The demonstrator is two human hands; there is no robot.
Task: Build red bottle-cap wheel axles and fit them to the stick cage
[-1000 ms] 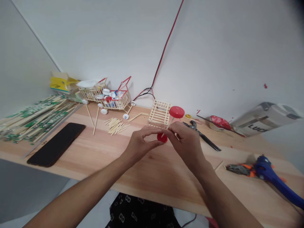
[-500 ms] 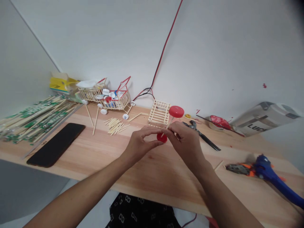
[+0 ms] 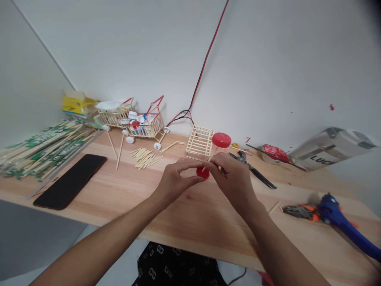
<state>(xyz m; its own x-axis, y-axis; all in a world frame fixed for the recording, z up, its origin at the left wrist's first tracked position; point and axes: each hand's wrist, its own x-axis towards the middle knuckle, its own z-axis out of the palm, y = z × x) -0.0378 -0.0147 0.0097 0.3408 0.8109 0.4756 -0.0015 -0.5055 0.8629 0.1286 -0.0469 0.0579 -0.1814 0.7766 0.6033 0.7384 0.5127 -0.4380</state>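
Note:
Between my hands is a thin wooden stick (image 3: 213, 153) with a red bottle cap (image 3: 221, 140) on its far end. My right hand (image 3: 233, 180) pinches this stick near its lower end. The fingers of my left hand (image 3: 175, 180) close around a second red bottle cap (image 3: 203, 172), in which the stick's near end stands. Just behind my hands lies a small slatted frame (image 3: 200, 142) of wooden sticks. A pile of short cut sticks (image 3: 145, 158) is to the left of my left hand.
At the back left stand a stick-built cart (image 3: 145, 126) full of bottle caps and another cart behind it. A phone (image 3: 71, 180) and wrapped chopsticks (image 3: 47, 149) lie left. On the right are black-handled cutters (image 3: 256, 171), pliers (image 3: 300, 212), a blue glue gun (image 3: 339, 216) and a red paint dish (image 3: 275, 154).
Almost nothing differs. The far red cap has shifted very slightly to the right, while both hands keep their grip.

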